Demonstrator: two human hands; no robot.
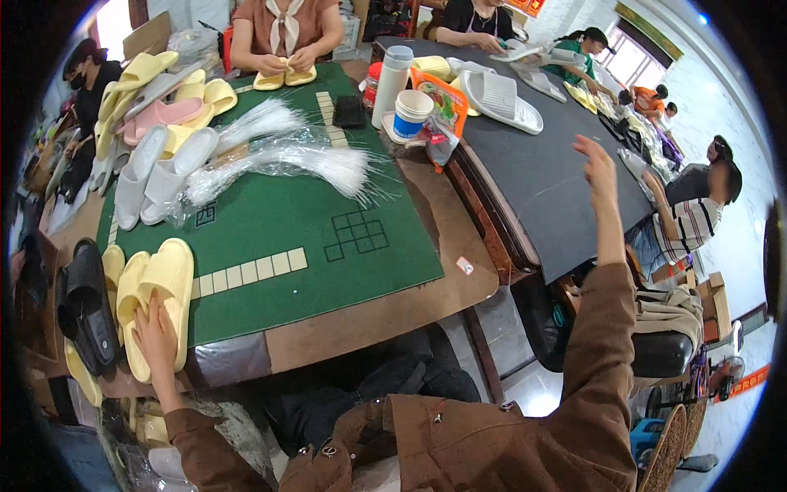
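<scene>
At the near left corner of the green-topped table, my left hand (156,334) rests on a pair of yellow slide slippers (176,275). Its fingers are apart and reach toward the strap openings. My right hand (601,174) is raised at the end of an outstretched arm, in front of the dark grey table. Its fingers are partly stretched and I see nothing in them. Black slippers (88,299) lie just left of the yellow pair. Farther back are grey slippers (146,176) and bundles of thin clear plastic strands (320,168) in clear wrap.
Opposite me, a person's hands (287,66) hold yellow slippers. A grey bottle (393,78), a paper cup (411,113) and an orange packet (443,94) stand between the tables. Large grey slippers (502,100) lie on the dark grey table (533,164). Other people work along its far side.
</scene>
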